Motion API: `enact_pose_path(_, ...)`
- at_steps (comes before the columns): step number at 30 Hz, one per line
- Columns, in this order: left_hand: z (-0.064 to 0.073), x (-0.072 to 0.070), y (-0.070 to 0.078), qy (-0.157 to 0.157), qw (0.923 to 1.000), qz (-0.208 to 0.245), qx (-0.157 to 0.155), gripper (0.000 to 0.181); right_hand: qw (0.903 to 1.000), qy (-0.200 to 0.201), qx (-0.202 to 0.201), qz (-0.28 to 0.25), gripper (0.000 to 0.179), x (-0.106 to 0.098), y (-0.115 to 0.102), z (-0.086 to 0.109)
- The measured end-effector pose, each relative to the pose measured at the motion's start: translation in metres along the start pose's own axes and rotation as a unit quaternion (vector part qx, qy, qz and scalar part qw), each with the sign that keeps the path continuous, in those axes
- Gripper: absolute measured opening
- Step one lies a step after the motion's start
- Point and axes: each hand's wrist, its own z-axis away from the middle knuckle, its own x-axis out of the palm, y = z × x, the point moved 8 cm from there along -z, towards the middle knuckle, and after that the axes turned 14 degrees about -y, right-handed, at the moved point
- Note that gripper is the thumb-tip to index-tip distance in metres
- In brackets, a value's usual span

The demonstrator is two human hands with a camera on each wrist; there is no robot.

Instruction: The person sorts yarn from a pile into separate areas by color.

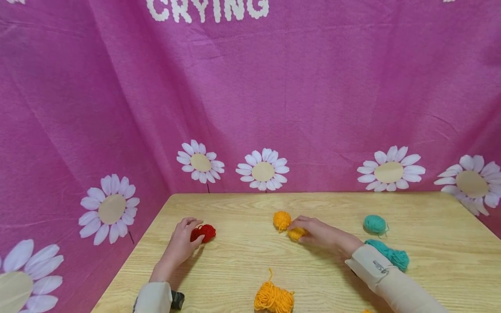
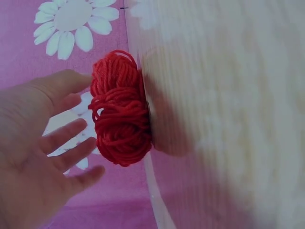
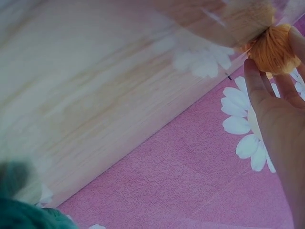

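On the left side of the table, a red yarn skein [image 1: 208, 232] lies by my left hand [image 1: 182, 240]. Seen from the left wrist, the fingers are spread and loosely bent next to the red skein [image 2: 121, 109], with the upper fingertip right at its side. My right hand [image 1: 322, 234] holds a small yellow-orange yarn ball [image 1: 296, 234] near the table's middle. Thumb and fingers of the right hand [image 3: 281, 107] lie on opposite sides of that ball [image 3: 274, 51] in the right wrist view. Another orange yarn ball [image 1: 282, 220] sits just left of it.
An orange yarn skein [image 1: 274, 299] lies at the near middle of the wooden table [image 1: 235, 256]. To the right are a teal yarn ball [image 1: 374, 224] and a teal skein [image 1: 393, 255], partly behind the right sleeve. A pink cloth [image 1: 313, 100] with daisies hangs behind the far edge.
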Motion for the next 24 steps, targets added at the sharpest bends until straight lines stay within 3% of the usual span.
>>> enact_pose_path(7, 0.003, -0.004, 0.020, 0.030, 0.9990, 0.009, 0.033, 0.043, 0.9999, 0.005, -0.001, 0.010, 0.036, 0.000, -0.001, 0.000)
enact_pose_path(15, 0.007, 0.003, 0.040, 0.015, 0.9982, 0.029, 0.050, 0.043, 0.9999, 0.007, -0.002, 0.011, 0.036, 0.000, 0.000, -0.001)
enact_pose_path(21, 0.010, 0.008, 0.058, 0.011, 0.9954, 0.018, 0.093, 0.043, 0.9999, 0.006, -0.001, 0.010, 0.036, 0.000, 0.000, 0.000)
enact_pose_path(24, 0.012, 0.013, 0.067, -0.008, 0.9938, 0.026, 0.107, 0.044, 0.9999, 0.006, 0.000, 0.012, 0.036, 0.000, 0.000, 0.000)
